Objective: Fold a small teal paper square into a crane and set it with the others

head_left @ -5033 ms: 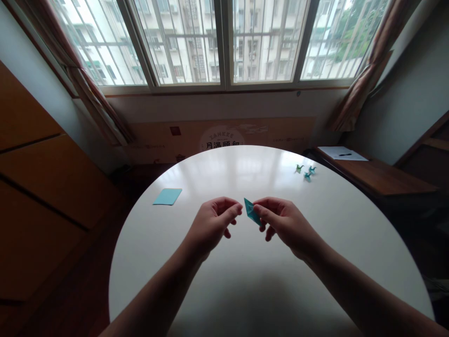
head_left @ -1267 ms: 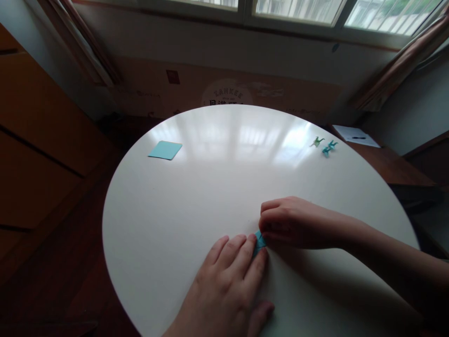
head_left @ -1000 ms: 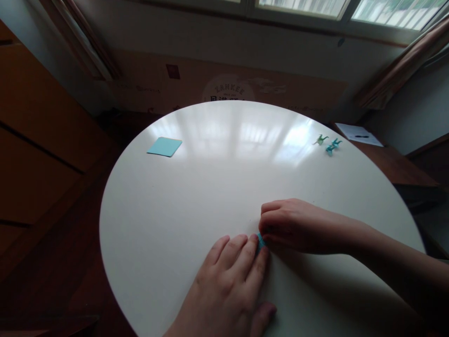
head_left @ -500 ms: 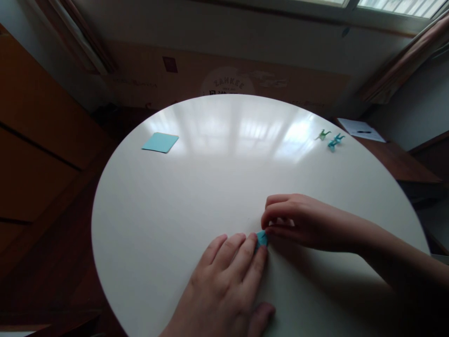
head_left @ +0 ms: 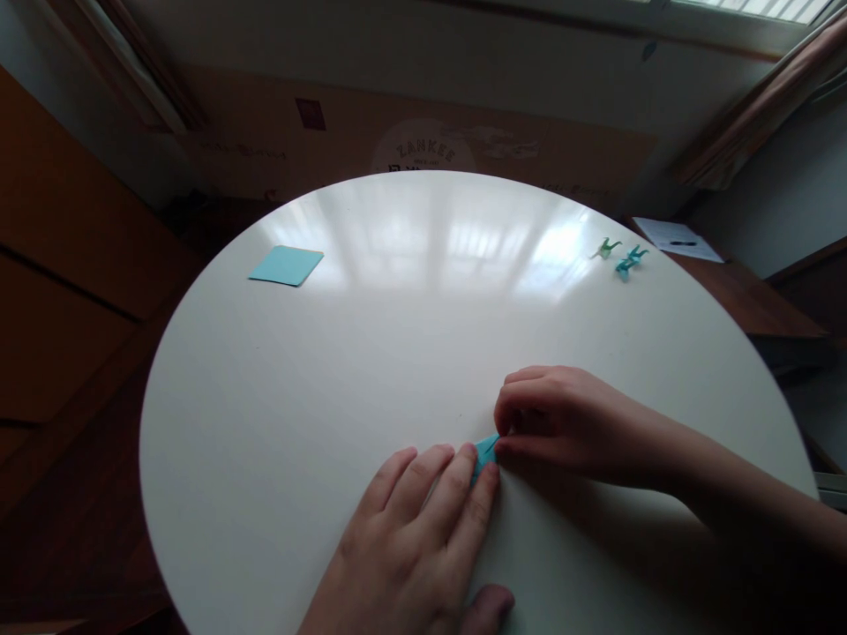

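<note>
Teal folded origami paper (head_left: 485,450), on the white round table (head_left: 331,379) & partly hidden, now shows a sharp tip vs. a blunter patch 0.5 s ago, so prob. a flap's being worked & the fold isn't set. L hand (head_left: 418,529), at its 7 o'clock, holds it down, fingers flat & close; R hand (head_left: 556,410), at 2 o'clock, pinches the tip narrow btwn thumb & index. Farther out: sq. teal paper (head_left: 286,265) at 10 o'clock, green origami crane (head_left: 607,248) & blue origami cranes (head_left: 630,262) approx. 1 o'clock.
</note>
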A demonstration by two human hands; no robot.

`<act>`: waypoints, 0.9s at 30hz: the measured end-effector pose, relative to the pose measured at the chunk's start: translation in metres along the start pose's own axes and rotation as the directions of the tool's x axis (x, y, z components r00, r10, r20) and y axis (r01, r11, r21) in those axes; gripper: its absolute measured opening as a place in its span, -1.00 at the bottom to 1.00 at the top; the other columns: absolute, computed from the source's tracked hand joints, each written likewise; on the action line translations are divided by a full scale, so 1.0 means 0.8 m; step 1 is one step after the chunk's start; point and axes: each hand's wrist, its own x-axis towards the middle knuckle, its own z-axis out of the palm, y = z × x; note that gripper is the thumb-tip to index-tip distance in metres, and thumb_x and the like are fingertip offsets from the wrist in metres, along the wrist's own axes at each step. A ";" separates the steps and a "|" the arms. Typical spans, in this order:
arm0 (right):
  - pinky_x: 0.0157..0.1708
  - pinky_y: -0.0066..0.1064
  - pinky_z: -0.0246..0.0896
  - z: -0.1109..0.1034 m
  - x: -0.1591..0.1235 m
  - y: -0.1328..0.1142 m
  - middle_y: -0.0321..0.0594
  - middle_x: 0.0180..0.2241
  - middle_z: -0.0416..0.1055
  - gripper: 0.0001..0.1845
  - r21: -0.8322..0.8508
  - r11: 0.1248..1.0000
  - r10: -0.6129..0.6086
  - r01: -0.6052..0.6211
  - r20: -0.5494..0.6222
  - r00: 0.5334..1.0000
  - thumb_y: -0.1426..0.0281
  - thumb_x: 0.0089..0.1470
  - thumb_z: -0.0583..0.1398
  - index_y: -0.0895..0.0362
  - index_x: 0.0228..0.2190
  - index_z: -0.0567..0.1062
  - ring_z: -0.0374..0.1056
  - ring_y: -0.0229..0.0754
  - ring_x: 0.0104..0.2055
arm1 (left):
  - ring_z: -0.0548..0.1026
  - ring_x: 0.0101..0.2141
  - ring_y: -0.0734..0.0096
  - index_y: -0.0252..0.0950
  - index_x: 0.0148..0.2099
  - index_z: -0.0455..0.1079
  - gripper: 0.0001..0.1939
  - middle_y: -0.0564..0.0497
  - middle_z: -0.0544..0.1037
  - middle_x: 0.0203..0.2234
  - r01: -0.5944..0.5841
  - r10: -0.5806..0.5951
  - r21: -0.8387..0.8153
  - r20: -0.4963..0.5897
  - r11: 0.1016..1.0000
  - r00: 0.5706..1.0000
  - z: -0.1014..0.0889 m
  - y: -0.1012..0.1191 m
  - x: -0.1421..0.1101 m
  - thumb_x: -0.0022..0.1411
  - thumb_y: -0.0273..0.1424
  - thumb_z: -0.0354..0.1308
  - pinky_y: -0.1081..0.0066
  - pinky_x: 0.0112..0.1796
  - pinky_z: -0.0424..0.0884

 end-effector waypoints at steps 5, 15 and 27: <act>-0.44 -0.54 0.11 -0.002 -0.010 0.000 -0.33 -0.42 0.44 -0.93 0.007 1.000 0.010 -0.010 -0.033 0.999 0.41 0.10 0.32 0.10 -0.41 0.54 0.30 -0.34 -0.42 | 0.29 0.18 0.09 -0.30 0.36 0.21 -0.38 -0.05 0.38 0.25 -0.009 0.008 0.037 0.029 0.999 1.000 0.003 -0.003 -0.004 0.36 -0.13 0.03 0.17 0.21 0.10; -0.43 -0.44 0.11 0.029 -0.052 -0.001 -0.24 -0.40 0.41 -0.71 -0.270 0.936 -0.275 0.227 -0.156 0.949 0.47 0.30 0.11 0.05 -0.03 0.53 0.30 -0.26 -0.43 | 0.35 0.10 0.16 -0.33 0.26 0.35 -0.42 -0.04 0.49 0.15 -0.033 0.036 0.048 -0.054 0.998 0.998 0.008 -0.005 0.001 0.39 -0.06 0.00 0.22 0.19 0.07; -0.41 -0.44 0.17 0.048 -0.052 0.001 -0.23 -0.40 0.41 -0.72 -0.255 0.948 -0.266 0.192 -0.295 0.918 0.47 0.30 0.10 0.05 -0.03 0.52 0.29 -0.24 -0.42 | 0.32 0.13 0.14 -0.30 0.31 0.30 -0.37 -0.04 0.46 0.19 -0.083 0.084 0.078 -0.017 0.994 0.996 0.008 -0.011 -0.001 0.35 -0.03 0.04 0.20 0.21 0.00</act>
